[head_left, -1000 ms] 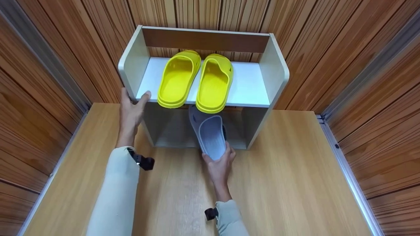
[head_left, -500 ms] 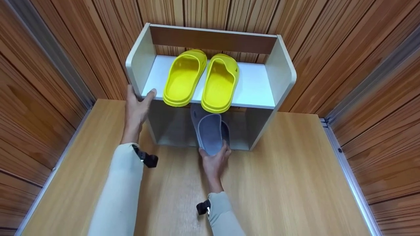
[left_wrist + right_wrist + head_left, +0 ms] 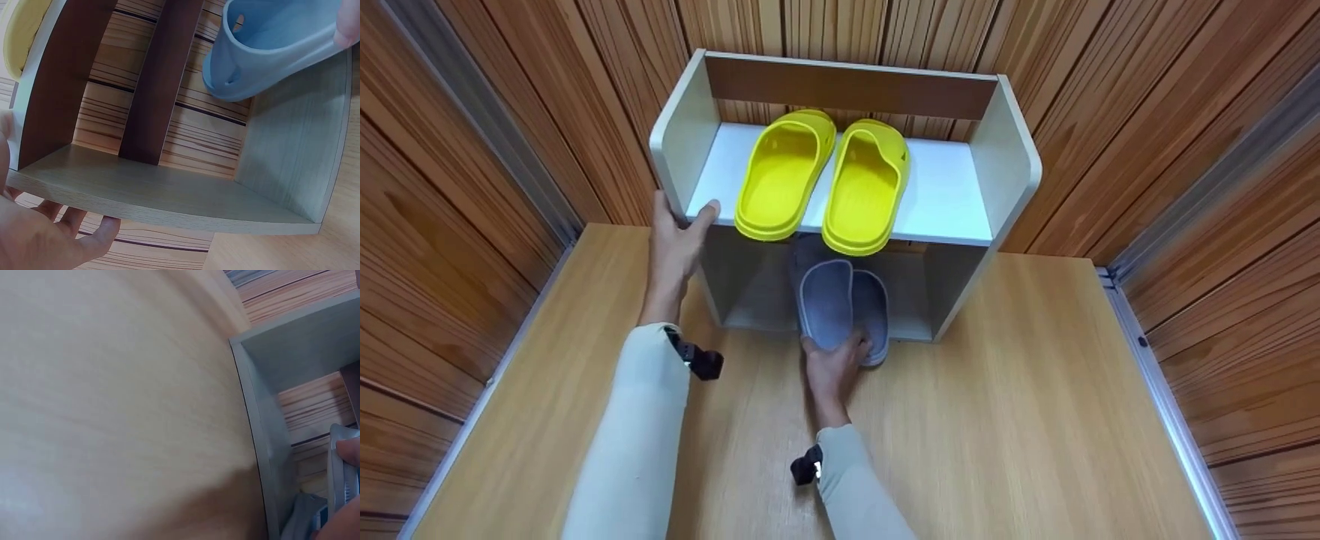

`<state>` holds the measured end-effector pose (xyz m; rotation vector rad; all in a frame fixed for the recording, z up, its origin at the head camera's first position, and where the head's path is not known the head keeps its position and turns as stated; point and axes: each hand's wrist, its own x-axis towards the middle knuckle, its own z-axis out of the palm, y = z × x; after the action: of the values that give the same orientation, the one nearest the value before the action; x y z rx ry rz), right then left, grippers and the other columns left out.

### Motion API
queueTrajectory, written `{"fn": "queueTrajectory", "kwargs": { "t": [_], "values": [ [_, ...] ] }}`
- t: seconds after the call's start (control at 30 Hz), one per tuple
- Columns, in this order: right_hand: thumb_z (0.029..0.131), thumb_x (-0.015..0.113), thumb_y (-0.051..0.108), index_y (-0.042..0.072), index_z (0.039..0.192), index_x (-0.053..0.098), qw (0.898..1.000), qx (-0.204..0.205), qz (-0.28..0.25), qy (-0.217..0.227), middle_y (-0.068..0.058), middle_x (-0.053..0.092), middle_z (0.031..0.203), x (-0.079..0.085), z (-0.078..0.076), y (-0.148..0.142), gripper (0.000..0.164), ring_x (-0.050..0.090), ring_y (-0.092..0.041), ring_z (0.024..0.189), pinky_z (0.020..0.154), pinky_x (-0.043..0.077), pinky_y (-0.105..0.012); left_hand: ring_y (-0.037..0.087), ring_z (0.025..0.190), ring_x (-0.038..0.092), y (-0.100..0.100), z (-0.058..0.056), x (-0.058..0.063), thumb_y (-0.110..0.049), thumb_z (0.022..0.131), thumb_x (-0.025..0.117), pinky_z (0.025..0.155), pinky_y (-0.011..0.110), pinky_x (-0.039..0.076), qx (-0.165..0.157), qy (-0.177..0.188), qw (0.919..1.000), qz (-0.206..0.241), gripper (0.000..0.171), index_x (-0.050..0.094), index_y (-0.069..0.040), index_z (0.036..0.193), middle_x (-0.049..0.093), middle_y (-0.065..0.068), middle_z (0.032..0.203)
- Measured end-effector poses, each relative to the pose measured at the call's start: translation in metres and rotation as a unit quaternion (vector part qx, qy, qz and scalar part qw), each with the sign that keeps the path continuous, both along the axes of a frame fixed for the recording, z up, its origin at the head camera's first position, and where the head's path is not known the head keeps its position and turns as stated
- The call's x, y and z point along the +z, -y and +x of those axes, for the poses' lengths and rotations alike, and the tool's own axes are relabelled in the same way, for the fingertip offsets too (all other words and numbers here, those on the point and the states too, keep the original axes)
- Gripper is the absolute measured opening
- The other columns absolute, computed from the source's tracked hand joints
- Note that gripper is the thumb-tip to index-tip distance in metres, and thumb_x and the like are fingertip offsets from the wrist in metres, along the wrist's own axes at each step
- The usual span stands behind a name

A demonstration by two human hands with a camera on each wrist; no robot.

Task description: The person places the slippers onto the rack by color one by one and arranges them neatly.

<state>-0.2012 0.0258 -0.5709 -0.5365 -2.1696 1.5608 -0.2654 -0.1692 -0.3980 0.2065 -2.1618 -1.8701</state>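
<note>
My left hand (image 3: 671,251) grips the left side of a small two-tier shoe rack (image 3: 994,161), thumb over the front edge of the upper board and fingers outside the side panel. At the lower compartment's front, my right hand (image 3: 834,367) pinches the heel end of a grey clog (image 3: 826,300), whose toe points into the rack. A second grey clog (image 3: 871,311) sits close on its right, its heel poking out past the rack's front edge. The left wrist view shows the clog (image 3: 275,50) under the upper board, partly cut off by the frame.
On the white upper board stand two yellow clogs (image 3: 776,184), side by side, heels overhanging the front edge. The rack stands on a wooden tabletop (image 3: 1020,420) against a wood-plank wall (image 3: 840,26). Metal strips (image 3: 1170,405) run along the tabletop's sides.
My right hand has moved left with the grey clog, and more of the second grey clog now shows on its right. The left hand keeps its grip on the rack.
</note>
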Motion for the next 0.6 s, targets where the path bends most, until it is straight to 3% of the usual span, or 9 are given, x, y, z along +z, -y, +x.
{"fn": "queueTrajectory", "kwargs": {
  "t": [0.23,0.6],
  "values": [
    [0.07,0.089,0.003,-0.012,0.142,0.043,1.0,-0.013,-0.012,0.0,-0.034,0.04,0.138,-0.006,0.003,0.015,0.087,0.046,-0.045,0.126,0.108,0.039,-0.052,0.024,0.146,0.032,0.002,0.0,0.001,-0.032,0.097,0.067,0.12,0.045,0.024,0.003,0.011,0.9999,0.003,0.072,0.027,-0.014,0.154,0.035,0.008,0.158],
    [0.071,0.089,0.007,-0.012,0.137,0.047,0.999,-0.013,0.034,0.021,-0.033,0.044,0.132,-0.016,0.001,0.018,0.08,0.047,-0.043,0.121,0.105,0.041,-0.051,0.025,0.145,0.033,-0.001,0.0,0.002,-0.034,0.097,0.067,0.12,0.047,0.025,-0.001,0.019,0.9998,0.004,0.073,0.026,-0.016,0.154,0.034,0.008,0.159]
  ]
}}
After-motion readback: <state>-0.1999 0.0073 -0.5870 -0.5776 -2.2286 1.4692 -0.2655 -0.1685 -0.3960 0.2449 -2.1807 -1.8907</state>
